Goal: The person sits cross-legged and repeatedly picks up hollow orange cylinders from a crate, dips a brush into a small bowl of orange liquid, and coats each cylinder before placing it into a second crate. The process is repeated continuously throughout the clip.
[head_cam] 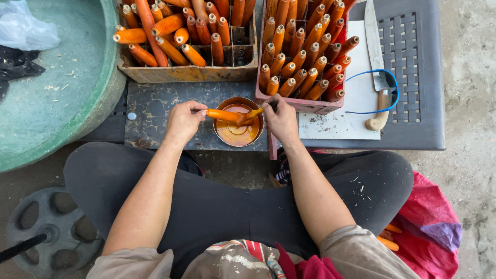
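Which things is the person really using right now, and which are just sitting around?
In use:
- left hand holding an orange stick
- right hand holding a small brush
- bowl of orange liquid under the stick
- crates of orange sticks

Just lying about:
- knife
- blue cord loop
- green tub
- plastic bag
- red bag

Beyond the small round orange-filled metal bowl (238, 124) stand two packages: a worn brownish divided cardboard box (187, 72) up-left of it and a reddish-pink rectangular box (310, 105) up-right. I see no labels, signs or screens.
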